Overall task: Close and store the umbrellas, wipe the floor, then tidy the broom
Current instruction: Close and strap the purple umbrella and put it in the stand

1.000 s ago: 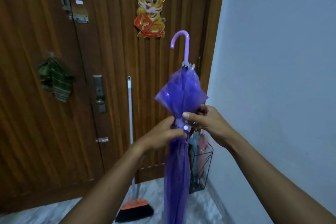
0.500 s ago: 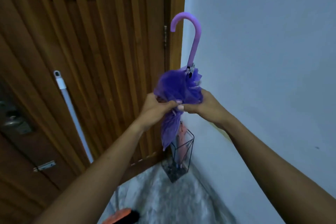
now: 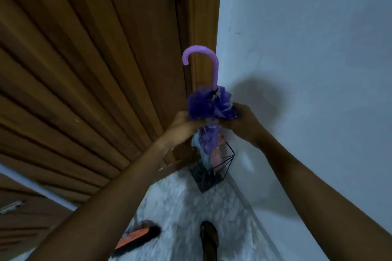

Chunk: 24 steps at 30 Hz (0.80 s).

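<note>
A person is holding a folded purple umbrella [image 3: 212,108] upright in a corner, its curved handle pointing toward 12 o'clock. The left hand [image 3: 182,126] is gripping the bunched canopy from 9 o'clock, fingers clamped on the fabric; the right hand [image 3: 241,122] is gripping it from 3 o'clock, fingers likewise closed on the folds. The umbrella's lower end is hanging just above a black wire stand [image 3: 210,174] at 6 o'clock of the hands, where a pale blue and a pink umbrella are already sitting. The stand is resting on the marbled floor [image 3: 186,207] between the wooden door [image 3: 95,70] and the white wall [image 3: 307,48]. An orange-and-black broom head [image 3: 137,237] is lying at 7 o'clock, beside one foot [image 3: 209,239].
</note>
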Each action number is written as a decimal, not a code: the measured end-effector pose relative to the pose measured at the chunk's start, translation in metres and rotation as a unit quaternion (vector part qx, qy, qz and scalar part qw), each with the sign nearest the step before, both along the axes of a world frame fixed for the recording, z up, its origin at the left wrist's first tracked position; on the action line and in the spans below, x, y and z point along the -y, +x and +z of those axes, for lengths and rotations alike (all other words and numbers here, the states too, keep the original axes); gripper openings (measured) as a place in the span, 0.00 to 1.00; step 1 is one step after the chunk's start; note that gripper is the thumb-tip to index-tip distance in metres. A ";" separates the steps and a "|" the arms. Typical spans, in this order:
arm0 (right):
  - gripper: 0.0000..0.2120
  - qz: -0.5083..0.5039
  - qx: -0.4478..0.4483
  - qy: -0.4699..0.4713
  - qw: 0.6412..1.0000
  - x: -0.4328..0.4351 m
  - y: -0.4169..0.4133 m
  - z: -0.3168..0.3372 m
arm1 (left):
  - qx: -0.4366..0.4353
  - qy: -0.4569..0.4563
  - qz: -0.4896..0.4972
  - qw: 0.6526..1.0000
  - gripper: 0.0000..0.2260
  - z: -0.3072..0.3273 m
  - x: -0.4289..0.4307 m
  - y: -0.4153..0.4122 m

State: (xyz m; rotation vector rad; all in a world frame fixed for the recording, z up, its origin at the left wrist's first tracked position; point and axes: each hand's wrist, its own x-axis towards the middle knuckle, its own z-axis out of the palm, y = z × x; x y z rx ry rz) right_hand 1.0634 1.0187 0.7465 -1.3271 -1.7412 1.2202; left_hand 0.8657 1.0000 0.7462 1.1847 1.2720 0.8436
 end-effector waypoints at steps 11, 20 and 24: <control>0.24 -0.010 0.035 -0.194 0.980 -0.085 -0.009 -0.165 | 0.013 -0.119 0.105 0.987 0.14 -0.150 -0.073 -0.008; 0.25 0.008 0.073 -0.253 0.965 -0.084 -0.016 -0.287 | -0.146 -0.112 0.054 0.981 0.07 -0.265 -0.074 0.000; 0.27 -0.003 0.095 -0.265 0.959 -0.080 -0.015 -0.314 | -0.169 -0.145 0.041 0.974 0.10 -0.302 -0.071 0.002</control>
